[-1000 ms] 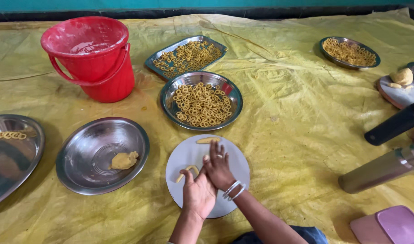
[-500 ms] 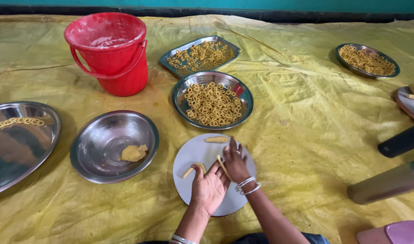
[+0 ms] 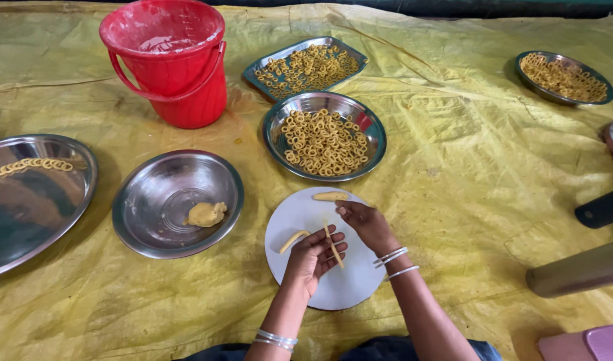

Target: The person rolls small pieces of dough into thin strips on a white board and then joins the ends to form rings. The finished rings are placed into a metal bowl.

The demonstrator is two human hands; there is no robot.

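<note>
On a round white board [image 3: 333, 281] laid over a yellow sheet [image 3: 467, 174], a person's left hand [image 3: 311, 257] lies palm-down, its fingers [image 3: 330, 246] nearly flat and only loosely spread over a thin strip of dough [image 3: 333, 251], pressing it to the board rather than gripping it. The right hand [image 3: 366, 224] rests just beside, fingers [image 3: 346, 210] curled lightly toward the strip's far end; whether they pinch it cannot be told. Two more dough pieces lie on the board: a curved strip [image 3: 291, 241] to the left and a short roll [image 3: 330, 196] at the far edge.

The thin strip looks fragile; uneven pressure from the flat palm could snap it or roll it lopsided, and the nearby curved strip could be caught under the wrist and squashed.

Both forearms reach in from below, wrists low and bangled, converging over the board. A steel bowl [image 3: 152, 220] with a lump of dough [image 3: 207, 214] sits to the left, a plate of finished rings [image 3: 324, 142] beyond, and a red bucket [image 3: 169, 63] farther back.
</note>
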